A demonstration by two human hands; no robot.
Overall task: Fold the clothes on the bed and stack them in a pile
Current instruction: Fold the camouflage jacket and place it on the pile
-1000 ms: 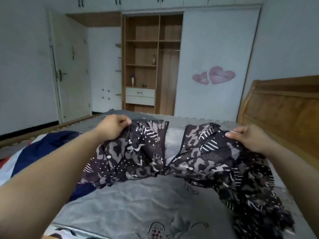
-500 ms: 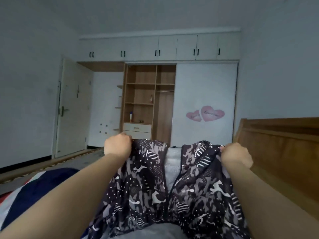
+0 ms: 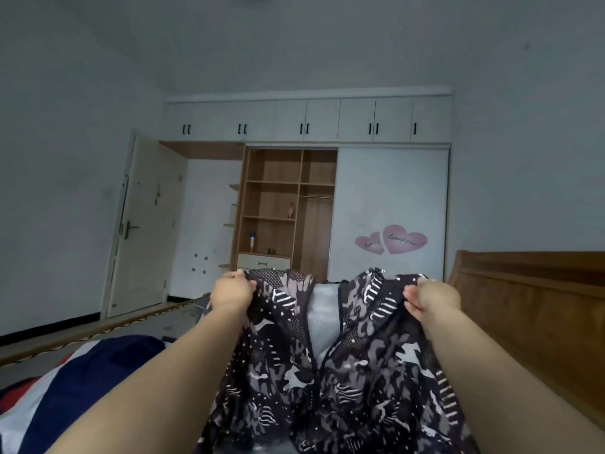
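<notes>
Holding the patterned garment up at arm's length, the left hand and the right hand each have their fingers curled tight around a bunch of fabric at its top corners, one either side of the open front, so neither hand has any slack and both are fully closed on the cloth. The garment hangs above the bed, in front of the wardrobe, its lower part running out of view at the bottom of the picture. It looks thin, light and limp: it drapes in soft folds, sags between the two grips, and shows a pale mesh lining where the front falls open, with a dark zip edge running down the middle. Such cloth probably will not hold a crease by itself and may slide over itself, so the shoulder seams where the hands now pinch seem the right hold for laying it flat. Left of the garment a navy, white and red cloth lies on the bed, taking up part of the surface there. Right of the garment the wooden headboard stands close to the right forearm, so open room lies mostly straight ahead and downward.
</notes>
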